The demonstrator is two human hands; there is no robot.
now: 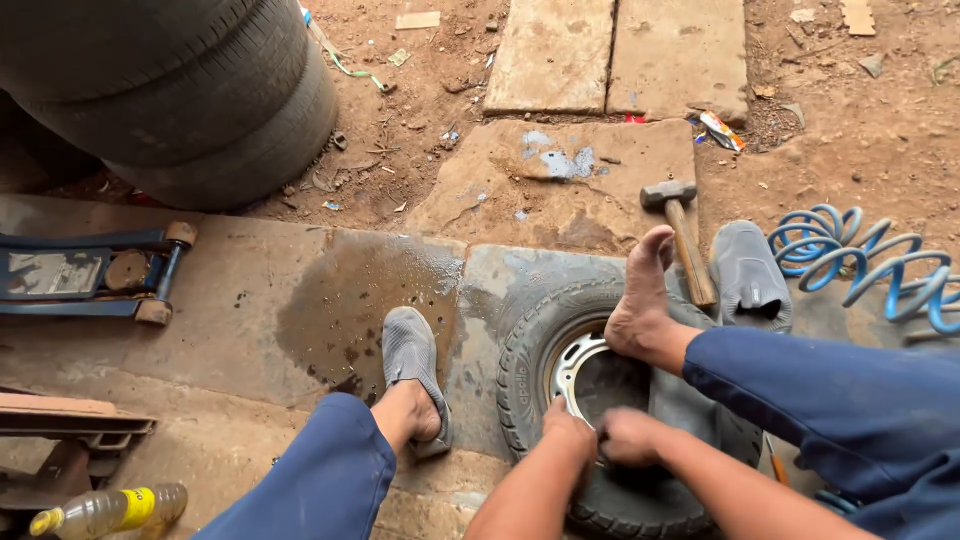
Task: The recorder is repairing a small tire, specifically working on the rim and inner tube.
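Note:
A small black tire (525, 350) on a silver wheel rim (572, 365) lies flat on the wet concrete in front of me. My bare right foot (640, 300) presses on its far side. My left hand (570, 425) curls over the near edge of the rim. Right beside it, my right hand (630, 437) is closed and blurred, gripping grey inner-tube rubber (690, 400) that bulges out of the wheel. My left foot, in a grey shoe (410, 365), rests on the ground left of the tire.
A hammer (685, 235) and a loose grey shoe (750, 275) lie just beyond the tire, with a blue coiled air hose (870, 262) to the right. Stacked large tires (180, 90) stand far left, above a blue floor jack (90, 275). A bottle of yellow liquid (110, 510) lies near left.

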